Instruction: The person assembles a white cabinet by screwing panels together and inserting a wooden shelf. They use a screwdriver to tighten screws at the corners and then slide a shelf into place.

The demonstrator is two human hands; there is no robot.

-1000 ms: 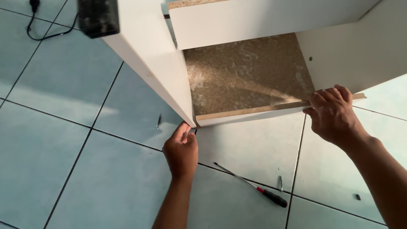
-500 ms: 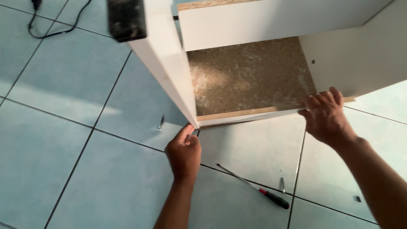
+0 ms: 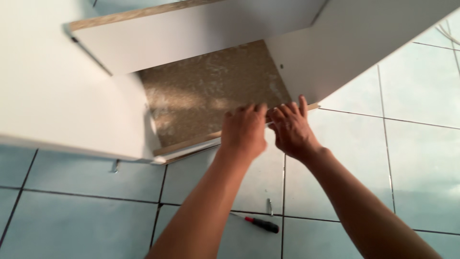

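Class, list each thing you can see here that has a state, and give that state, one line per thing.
White cabinet: open-fronted, part-assembled, resting on tiled floor.
Left hand: fingers on the cabinet's front edge.
Right hand: fingers on that edge too.
Screwdriver: lying flat, untouched.
Loose screws: lying on tiles.

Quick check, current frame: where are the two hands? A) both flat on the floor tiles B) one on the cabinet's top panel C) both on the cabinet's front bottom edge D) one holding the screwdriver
C: the left hand and right hand sit side by side on the cabinet's front bottom edge, while the screwdriver lies untouched on the tiled floor.
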